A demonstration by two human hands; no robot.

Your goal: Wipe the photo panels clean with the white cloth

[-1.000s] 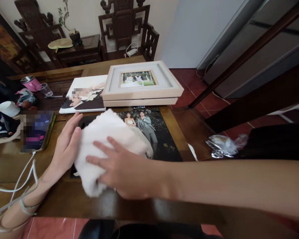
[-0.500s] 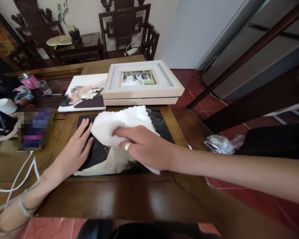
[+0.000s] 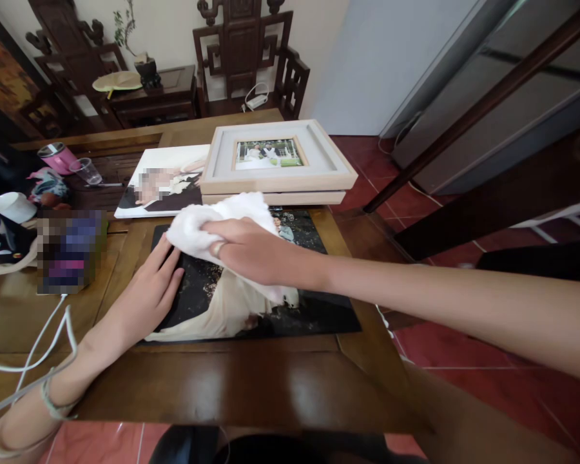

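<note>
White cloth [image 3: 207,222] lies bunched under our right hand [image 3: 251,248], fingers curled over it and pressing it onto the far left part of the dark photo print [image 3: 270,309] on the wooden table [image 3: 232,386]. Our left hand [image 3: 152,293] rests flat, fingers spread, on the print's left edge, holding nothing. Just beyond stand stacked picture frames [image 3: 275,167] and a canvas photo [image 3: 162,183]; a white cable [image 3: 43,348] trails at left.

Near counter [image 3: 232,386] strip bare, passage open there. Far side blocked by stacked frames [image 3: 275,164] and canvas print [image 3: 162,183], touching dark print [image 3: 270,303] edge. Left blocked by phone [image 3: 67,251], white cables [image 3: 43,348]. Right edge open to floor [image 3: 464,361].
</note>
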